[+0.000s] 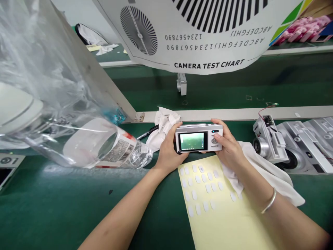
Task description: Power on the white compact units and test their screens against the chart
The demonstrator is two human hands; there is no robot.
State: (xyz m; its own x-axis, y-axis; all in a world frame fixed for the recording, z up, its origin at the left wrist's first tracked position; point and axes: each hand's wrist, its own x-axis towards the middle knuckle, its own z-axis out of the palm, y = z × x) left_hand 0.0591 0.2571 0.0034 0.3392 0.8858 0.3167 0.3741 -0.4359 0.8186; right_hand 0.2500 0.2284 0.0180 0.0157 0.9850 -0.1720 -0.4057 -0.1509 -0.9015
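Both my hands hold a small silver camera (199, 138) upright over the green table, its lit rear screen facing me and its front toward a white camera test chart (203, 38) hanging behind. My left hand (169, 151) wraps the camera's left end. My right hand (227, 144) grips the right end, thumb resting on the rear buttons. A metal bangle (269, 201) sits on my right wrist. Under my hands lies a pale yellow sheet (221, 215) carrying several small white oval stickers.
A clear plastic bottle (109, 146) lies on its side at left beneath a crumpled plastic bag (39, 76). White cloths (162, 128) lie behind and right of the camera. Unfinished silver cameras (288, 146) stand at right. A black pen (148, 132) rests by the cloth.
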